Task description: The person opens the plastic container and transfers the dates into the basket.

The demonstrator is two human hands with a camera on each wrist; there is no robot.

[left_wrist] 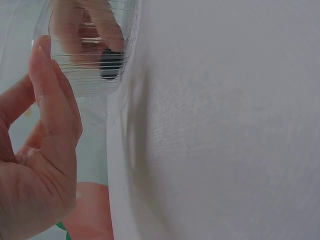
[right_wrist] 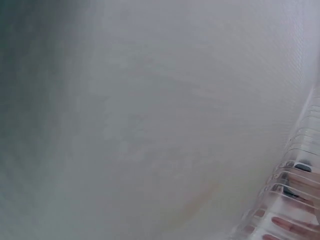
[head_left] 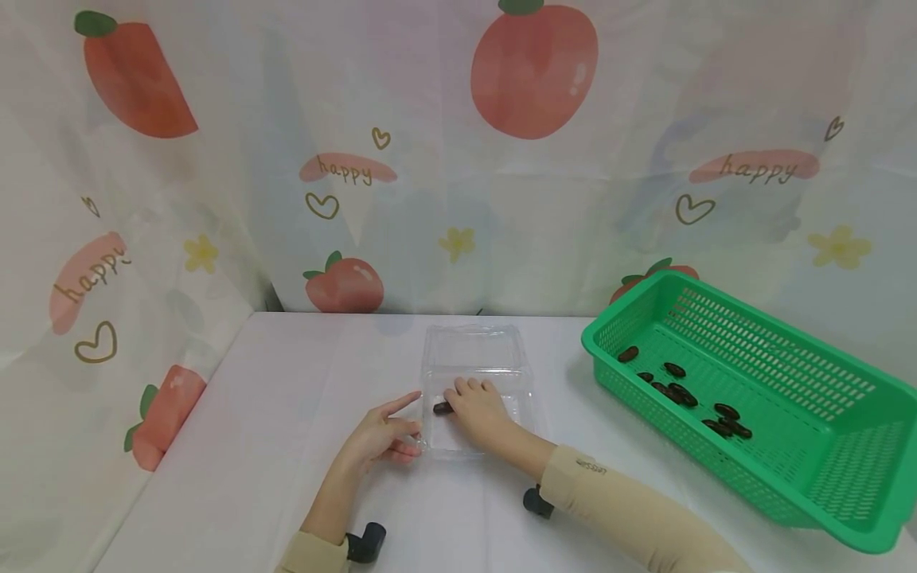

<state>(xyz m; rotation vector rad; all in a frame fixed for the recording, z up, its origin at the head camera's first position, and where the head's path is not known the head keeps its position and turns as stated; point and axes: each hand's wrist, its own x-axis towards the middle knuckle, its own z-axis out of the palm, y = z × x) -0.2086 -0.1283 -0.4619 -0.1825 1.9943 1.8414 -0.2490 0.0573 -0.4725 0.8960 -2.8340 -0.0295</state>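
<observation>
A clear plastic clamshell box (head_left: pixel 440 434) stands on the white table with its lid folded back. My right hand (head_left: pixel 481 411) reaches down into its base and holds a dark brown, date-like oval piece (head_left: pixel 442 407) at the fingertips. Through the ribbed wall in the left wrist view, the dark piece (left_wrist: pixel 111 64) appears right under those fingers. My left hand (head_left: pixel 383 434) is at the box's left side, index finger extended and fingertips at the wall. In the right wrist view, fingers and dark spots show blurred through the box wall (right_wrist: pixel 285 187).
A green perforated plastic basket (head_left: pixel 716 469) stands on the right, angled, with several dark brown oval pieces (head_left: pixel 673 370) scattered on its bottom. A printed fabric backdrop (head_left: pixel 430 231) rises behind and left of the table (head_left: pixel 272 398).
</observation>
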